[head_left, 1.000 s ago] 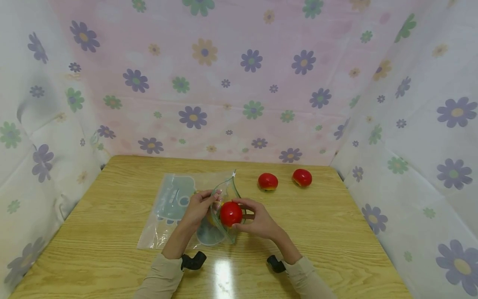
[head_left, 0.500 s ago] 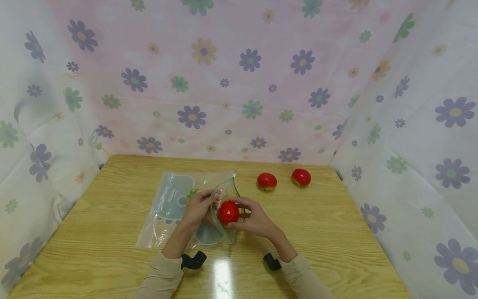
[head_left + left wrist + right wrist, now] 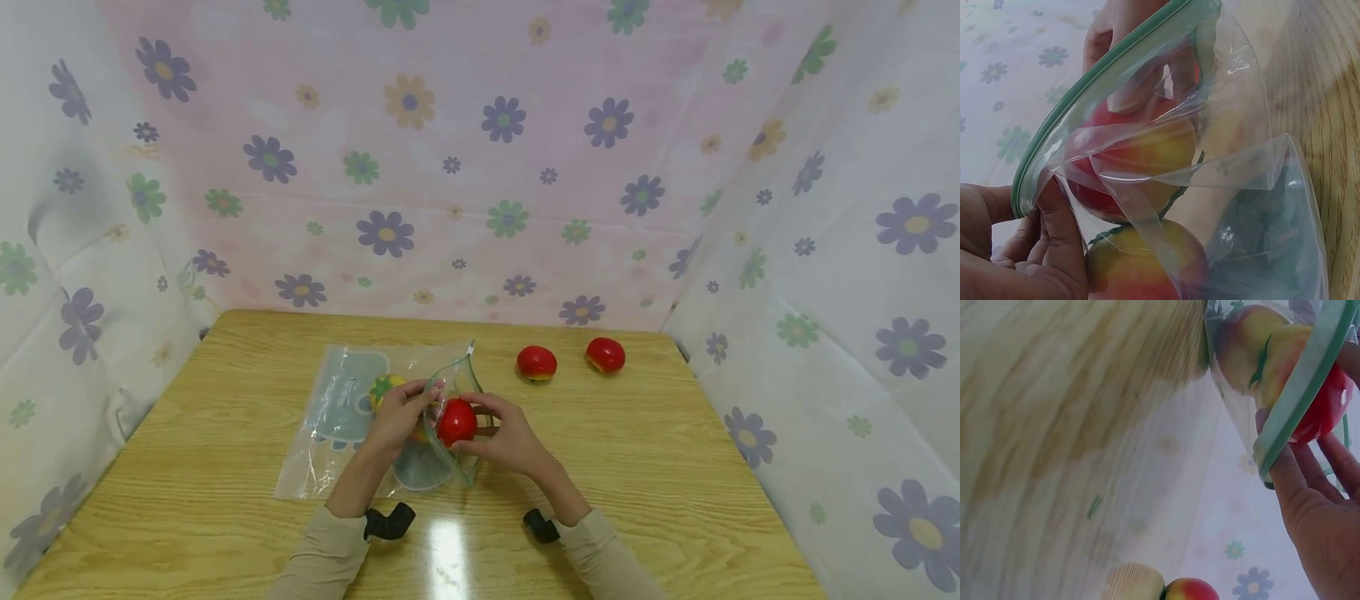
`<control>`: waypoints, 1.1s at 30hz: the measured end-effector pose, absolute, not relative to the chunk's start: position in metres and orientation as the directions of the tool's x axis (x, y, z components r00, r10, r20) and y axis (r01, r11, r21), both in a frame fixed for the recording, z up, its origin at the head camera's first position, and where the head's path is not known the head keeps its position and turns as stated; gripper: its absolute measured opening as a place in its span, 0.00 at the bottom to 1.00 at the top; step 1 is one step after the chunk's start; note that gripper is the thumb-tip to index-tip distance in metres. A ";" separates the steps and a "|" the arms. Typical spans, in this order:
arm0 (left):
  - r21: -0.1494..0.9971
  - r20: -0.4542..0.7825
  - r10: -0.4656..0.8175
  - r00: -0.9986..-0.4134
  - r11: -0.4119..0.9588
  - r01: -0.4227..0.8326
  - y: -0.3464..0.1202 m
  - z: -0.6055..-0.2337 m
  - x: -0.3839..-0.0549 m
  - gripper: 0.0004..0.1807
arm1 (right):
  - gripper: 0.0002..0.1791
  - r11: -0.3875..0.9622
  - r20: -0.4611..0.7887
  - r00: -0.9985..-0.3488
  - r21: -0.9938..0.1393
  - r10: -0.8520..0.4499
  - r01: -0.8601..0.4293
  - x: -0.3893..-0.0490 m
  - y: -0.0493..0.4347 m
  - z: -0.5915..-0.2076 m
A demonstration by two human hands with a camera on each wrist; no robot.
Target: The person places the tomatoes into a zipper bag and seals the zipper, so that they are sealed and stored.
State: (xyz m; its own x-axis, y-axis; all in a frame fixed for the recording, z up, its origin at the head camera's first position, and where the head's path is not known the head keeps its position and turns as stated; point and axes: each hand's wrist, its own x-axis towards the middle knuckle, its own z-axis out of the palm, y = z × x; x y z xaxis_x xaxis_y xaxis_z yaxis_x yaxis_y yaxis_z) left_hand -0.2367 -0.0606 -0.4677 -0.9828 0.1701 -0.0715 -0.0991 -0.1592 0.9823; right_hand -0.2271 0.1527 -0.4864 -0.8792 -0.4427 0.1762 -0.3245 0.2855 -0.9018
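A clear zip bag [image 3: 307, 467] with a green seal and blue cartoon print lies on the table, its mouth spread toward the right. My left hand [image 3: 397, 421] pinches the bag's rim; in the left wrist view its fingers hold the green seal [image 3: 1079, 94]. My right hand [image 3: 510, 437] grips a red-and-yellow, peach-like fruit [image 3: 457, 422] inside the bag's mouth. Seen from the right wrist, that fruit [image 3: 1329, 403] sits behind the green seal, fingers round its red side. Deeper in the bag lies another such fruit [image 3: 1147, 259], plus a yellow one with a green top [image 3: 382, 390], partly hidden by my left hand.
Two more red-and-yellow fruits, one nearer [image 3: 537, 363] and one farther right [image 3: 605, 355], rest on the wooden table [image 3: 637, 467] behind my right hand. Flowered cloth [image 3: 465, 167] hangs at the back and both sides.
My right hand has moved the fruit slightly left, further into the bag's mouth. The yellow fruit with a green top has come into view left of my left hand, which stays at the rim.
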 end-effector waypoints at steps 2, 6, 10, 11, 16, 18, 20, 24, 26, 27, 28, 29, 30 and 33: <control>0.983 -0.073 0.164 -0.984 -0.153 -0.098 -0.060 -0.467 -0.237 0.16 | 0.38 0.282 0.172 -0.885 -0.907 -0.432 -0.314 -0.227 0.152 -0.486; 0.983 -0.071 0.161 -0.984 -0.154 -0.096 -0.060 -0.467 -0.237 0.16 | 0.38 0.260 0.169 -0.883 -0.916 -0.439 -0.304 -0.226 0.151 -0.484; 0.983 -0.070 0.166 -0.984 -0.159 -0.097 -0.061 -0.468 -0.238 0.16 | 0.37 0.244 0.164 -0.875 -0.922 -0.456 -0.300 -0.224 0.152 -0.483; 0.982 -0.072 0.166 -0.984 -0.160 -0.099 -0.061 -0.468 -0.238 0.16 | 0.37 0.239 0.162 -0.872 -0.924 -0.462 -0.299 -0.224 0.152 -0.482; 0.983 -0.076 0.164 -0.984 -0.155 -0.101 -0.061 -0.468 -0.238 0.16 | 0.37 0.229 0.152 -0.860 -0.928 -0.487 -0.294 -0.223 0.153 -0.480; 0.984 -0.076 0.158 -0.985 -0.149 -0.100 -0.061 -0.467 -0.237 0.16 | 0.37 0.234 0.147 -0.859 -0.927 -0.490 -0.292 -0.223 0.153 -0.480; 0.985 -0.076 0.154 -0.985 -0.144 -0.098 -0.060 -0.467 -0.237 0.15 | 0.37 0.245 0.144 -0.861 -0.924 -0.489 -0.293 -0.223 0.153 -0.479; 0.984 -0.078 0.154 -0.985 -0.149 -0.101 -0.060 -0.467 -0.237 0.15 | 0.37 0.260 0.145 -0.865 -0.918 -0.481 -0.298 -0.224 0.152 -0.480; 0.983 -0.081 0.150 -0.985 -0.152 -0.105 -0.060 -0.467 -0.237 0.15 | 0.37 0.260 0.145 -0.868 -0.919 -0.475 -0.296 -0.224 0.151 -0.480; 0.982 -0.084 0.148 -0.985 -0.155 -0.107 -0.060 -0.467 -0.237 0.15 | 0.37 0.258 0.145 -0.869 -0.920 -0.472 -0.294 -0.224 0.150 -0.480; 0.982 -0.087 0.146 -0.986 -0.153 -0.109 -0.060 -0.467 -0.237 0.15 | 0.37 0.259 0.144 -0.871 -0.921 -0.469 -0.291 -0.224 0.150 -0.480; 0.982 -0.090 0.142 -0.986 -0.154 -0.112 -0.060 -0.467 -0.237 0.15 | 0.37 0.262 0.141 -0.874 -0.921 -0.466 -0.288 -0.224 0.149 -0.480; 0.982 -0.095 0.136 -0.986 -0.153 -0.115 -0.059 -0.467 -0.237 0.15 | 0.37 0.266 0.138 -0.876 -0.921 -0.463 -0.285 -0.225 0.148 -0.480; 0.984 -0.096 0.125 -0.987 -0.139 -0.113 -0.059 -0.467 -0.237 0.15 | 0.37 0.274 0.132 -0.879 -0.920 -0.458 -0.281 -0.225 0.147 -0.481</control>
